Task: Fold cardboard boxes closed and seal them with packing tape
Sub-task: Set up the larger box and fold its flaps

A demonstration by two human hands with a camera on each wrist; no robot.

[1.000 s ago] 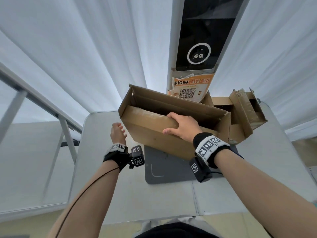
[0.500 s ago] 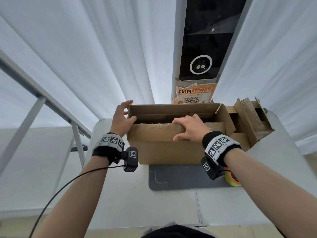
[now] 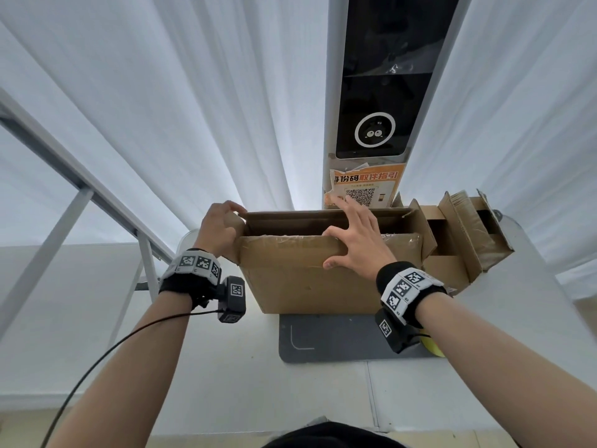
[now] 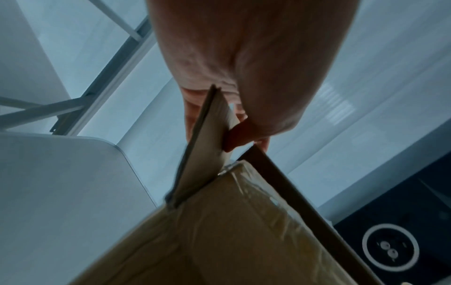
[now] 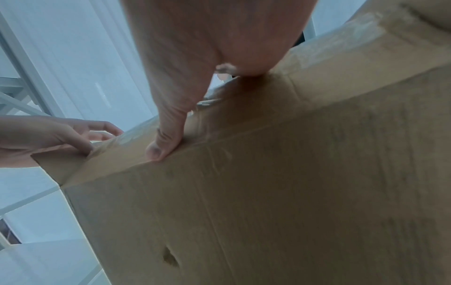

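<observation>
White curtains are noted behind the worktop (image 3: 206, 367), where the light, stiff cardboard box (image 3: 316, 286) is steadied: left hand (image 3: 217, 228) grasping the end flap (image 4: 207, 146), right hand (image 3: 358, 244) flattened, ungrasping, on the long flap (image 3: 290, 248).

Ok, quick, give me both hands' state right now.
Left hand: fingers curled, gripping the box's left end flap.
Right hand: open, fingers spread, pressing the near flap down.

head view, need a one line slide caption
Left hand grips the end flap while the right hand presses the near flap of an open box.
</observation>
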